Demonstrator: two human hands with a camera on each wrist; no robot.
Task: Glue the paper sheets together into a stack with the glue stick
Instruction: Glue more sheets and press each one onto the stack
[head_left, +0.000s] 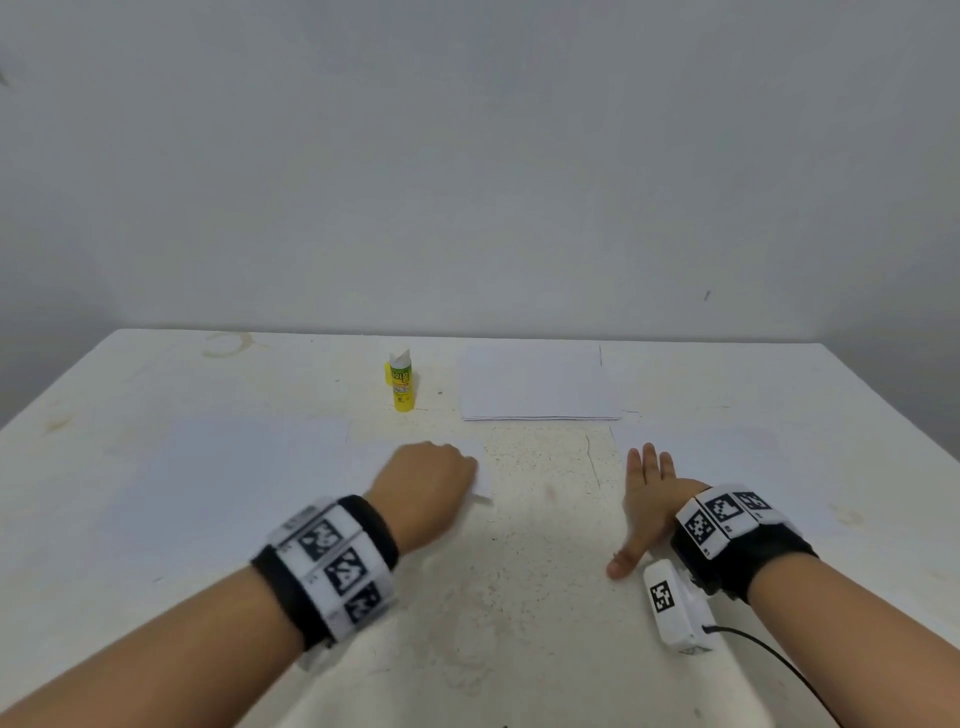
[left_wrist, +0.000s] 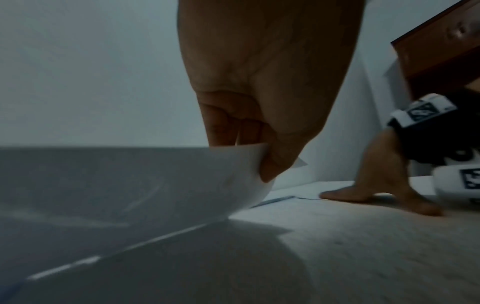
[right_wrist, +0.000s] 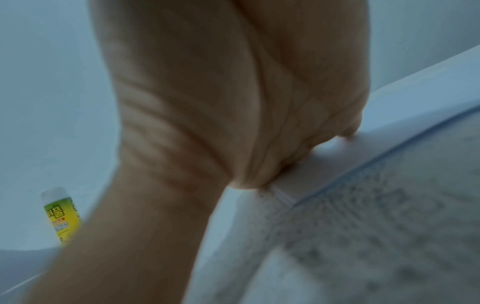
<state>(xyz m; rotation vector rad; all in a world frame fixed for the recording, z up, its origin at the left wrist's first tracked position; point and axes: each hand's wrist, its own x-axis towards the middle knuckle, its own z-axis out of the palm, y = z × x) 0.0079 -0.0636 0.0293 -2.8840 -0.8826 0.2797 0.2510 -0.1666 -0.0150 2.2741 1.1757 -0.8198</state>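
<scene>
Paper first: a thin white paper sheet (head_left: 249, 467) lies on the left of the worn, speckled white desk (head_left: 540, 597), its right corner curled up and pinched between thumb and curled fingers of the left hand (head_left: 431, 480). A low stack of white sheets (head_left: 537, 384) sits toward the far edge, with the uncapped yellow-and-green glue stick (head_left: 401, 382) upright just left of it. The right hand (head_left: 647, 499) presses spread, straight fingers on another white sheet (head_left: 727, 457) at the right.

Stained white table (head_left: 519, 597) (grey wall (head_left: 467, 156) behind)
</scene>
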